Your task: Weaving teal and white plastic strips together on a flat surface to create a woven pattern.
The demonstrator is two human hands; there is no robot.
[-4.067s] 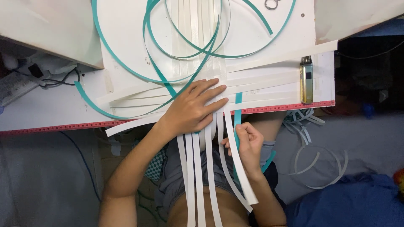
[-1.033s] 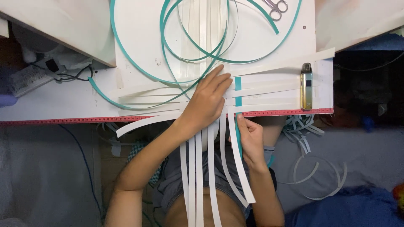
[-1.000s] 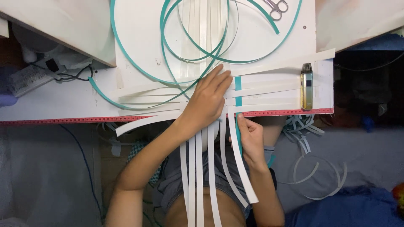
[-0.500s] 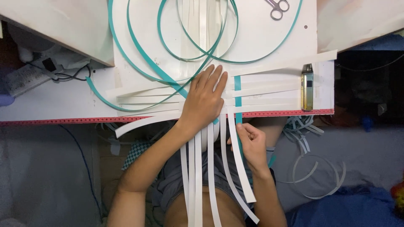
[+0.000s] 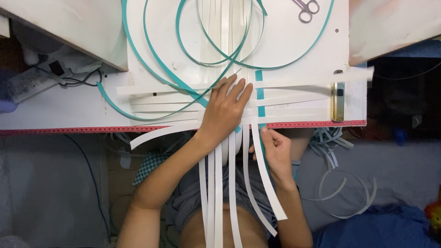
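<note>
Hanging off the near edge of the desk (image 5: pixel 69 110), several white strips (image 5: pixel 218 183) run down over the person's lap. The right hand (image 5: pixel 274 154) sits just below that edge, fingers closed together, pinching the teal strip (image 5: pixel 260 98) where it drops past the red edge band (image 5: pixel 92 130). The left hand (image 5: pixel 225 110) lies flat on the desk at the near edge, fingers spread and extended, pressing down on the woven crossing of white strips; it grips nothing. Horizontal white strips extend from under this hand toward the left and right sides of the desk. A metal clip (image 5: pixel 337 102) stands across the right ends of these strips, near the right edge. Teal loops (image 5: pixel 216 46) curl over the middle of the desk. Scissors (image 5: pixel 305 8) lie at the far edge, right of centre.
</note>
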